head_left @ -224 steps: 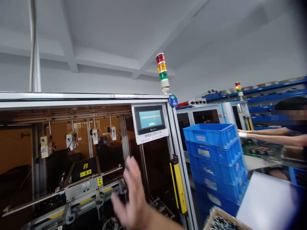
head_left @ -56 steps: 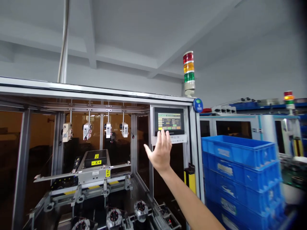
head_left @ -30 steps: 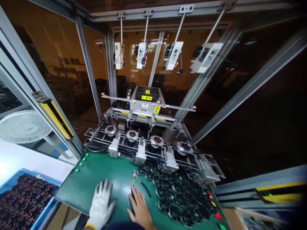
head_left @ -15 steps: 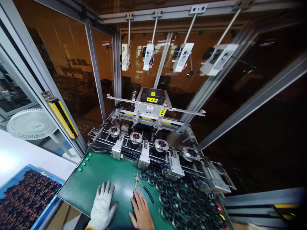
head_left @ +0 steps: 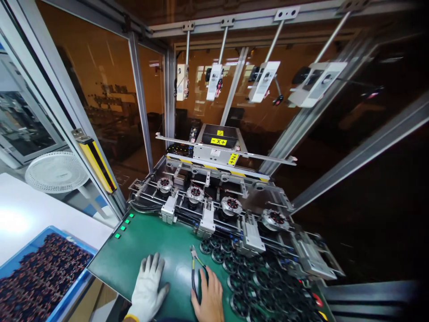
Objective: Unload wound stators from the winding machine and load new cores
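One pair of diagonal-cutting pliers [head_left: 194, 255] lies on the green worktop [head_left: 161, 243], likely light, rigid and best held by its sleeved handles [head_left: 193, 281]. The bare right hand [head_left: 210, 295] covers one handle, fingers outstretched, unclenched; the gloved left hand [head_left: 149, 288] lies flat, holding nothing. Behind: four stators [head_left: 231, 204].

Amber-tinted panels [head_left: 97, 80] stood between aluminium profile posts [head_left: 141, 103], with pale patches of light [head_left: 201, 108] showing at the back. To the left, a white round-grilled fan [head_left: 57, 171] stood beyond a white tabletop [head_left: 43, 203], where bright glare [head_left: 10, 220] lay.
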Demonstrator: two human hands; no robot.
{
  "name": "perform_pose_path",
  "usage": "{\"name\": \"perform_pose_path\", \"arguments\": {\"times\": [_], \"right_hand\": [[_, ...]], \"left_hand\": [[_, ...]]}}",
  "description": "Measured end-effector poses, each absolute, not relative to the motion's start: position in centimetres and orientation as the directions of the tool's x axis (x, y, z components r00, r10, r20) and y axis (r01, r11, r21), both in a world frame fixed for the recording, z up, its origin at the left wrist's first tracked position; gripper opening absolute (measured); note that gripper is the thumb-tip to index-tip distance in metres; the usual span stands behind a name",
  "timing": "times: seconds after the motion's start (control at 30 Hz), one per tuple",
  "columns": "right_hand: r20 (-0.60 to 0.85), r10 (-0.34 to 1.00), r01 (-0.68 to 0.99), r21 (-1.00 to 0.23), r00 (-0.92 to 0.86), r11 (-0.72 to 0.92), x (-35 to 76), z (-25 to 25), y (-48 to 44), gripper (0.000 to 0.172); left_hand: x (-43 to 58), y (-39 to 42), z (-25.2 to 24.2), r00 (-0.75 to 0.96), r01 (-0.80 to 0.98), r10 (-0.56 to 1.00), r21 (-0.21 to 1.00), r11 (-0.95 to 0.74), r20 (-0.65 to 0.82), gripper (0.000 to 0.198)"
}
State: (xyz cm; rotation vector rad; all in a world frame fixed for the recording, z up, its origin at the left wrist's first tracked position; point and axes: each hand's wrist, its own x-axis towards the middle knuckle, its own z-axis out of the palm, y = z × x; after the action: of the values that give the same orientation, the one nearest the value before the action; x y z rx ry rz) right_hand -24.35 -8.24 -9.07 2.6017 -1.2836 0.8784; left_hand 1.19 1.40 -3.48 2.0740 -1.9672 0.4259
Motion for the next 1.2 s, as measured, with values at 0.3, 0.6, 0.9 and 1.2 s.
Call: {"name": "perform_pose_path", "arguments": {"times": [0.3,0.6,0.9,1.2], "right_hand": [[0.580,-0.570,-0.633,-0.116,0.583,-0.766,-25.0,-9.6,-8.3,0.079],[0.554,-0.565,-0.628,-0.096,0.611,-0.772,-25.1,-9.7,-8.5,0.084],[0.519,-0.568,-0.613,-0.103,0.638,-0.783,-25.6,-10.5,-8.6,0.074],[0.521,-0.598,-0.644,-0.114,0.610,-0.756,-25.0,-9.6,-7.8,0.070]], "left_hand": [[1.3,1.3,-4.3,0.078,-0.997,-0.946,0.003,-0.081,0.314,0.075],[1.2,1.4,-4.0,0.074,-0.997,-0.948,0.000,-0.078,0.309,0.074],[1.4,1.5,-4.1,0.071,-0.997,-0.947,0.000,-0.074,0.312,0.073],[1.4,1.2,-3.7,0.045,-0.998,-0.929,-0.023,-0.058,0.368,0.066]]}}
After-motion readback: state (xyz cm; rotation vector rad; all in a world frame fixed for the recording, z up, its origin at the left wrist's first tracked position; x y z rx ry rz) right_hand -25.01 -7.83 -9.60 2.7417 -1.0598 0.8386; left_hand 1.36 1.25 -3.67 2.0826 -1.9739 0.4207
